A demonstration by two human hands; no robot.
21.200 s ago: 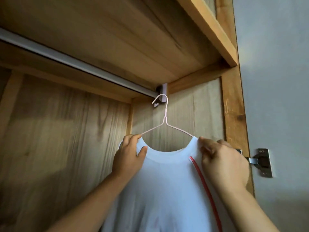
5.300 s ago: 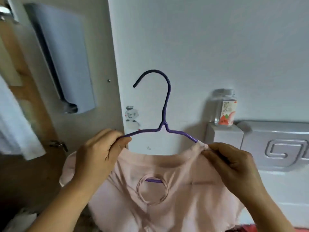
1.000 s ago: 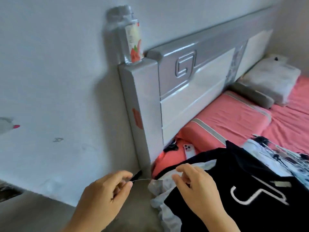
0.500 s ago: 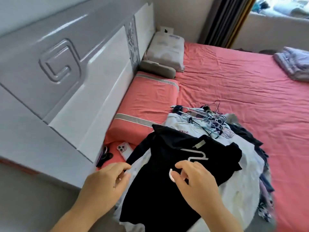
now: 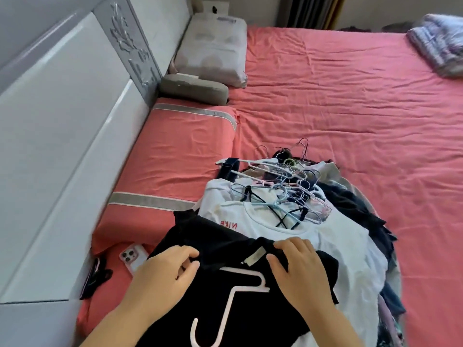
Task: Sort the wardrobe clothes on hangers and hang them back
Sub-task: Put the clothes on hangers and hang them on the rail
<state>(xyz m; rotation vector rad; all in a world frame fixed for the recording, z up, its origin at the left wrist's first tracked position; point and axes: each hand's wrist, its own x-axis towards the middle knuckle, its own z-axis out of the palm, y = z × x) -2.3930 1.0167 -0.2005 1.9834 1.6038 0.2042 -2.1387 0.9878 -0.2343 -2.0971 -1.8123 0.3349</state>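
Since half a second ago, both hands are being shifted up onto the collar edge of the black garment (image 5: 225, 291), and the camera is being tipped further toward the far side of the bed (image 5: 350, 101). Only the head view is being given. In it the left hand (image 5: 162, 274) is being closed on the left part of the neckline, fabric being pinched between thumb and curled fingers, while the right hand (image 5: 298, 269) is being curled over the right part of the neckline beside the pale label; cloth is being held there too, as far as can be judged. The white hanger (image 5: 233, 294) is being left on top of the black garment, between and just near of the two hands. Its hook is lying at the near edge of the frame, so its long axis is running from near to far. Its shoulder bar is lying just beside the right hand, so that hand is judged the nearer one for taking it. The garment is lying at the near end of the clothes pile (image 5: 325, 221), over a white T-shirt (image 5: 288, 226), with a tangle of spare hangers (image 5: 280, 186) beyond. A phone (image 5: 132, 256) is lying to the left, beside the headboard (image 5: 62, 121).
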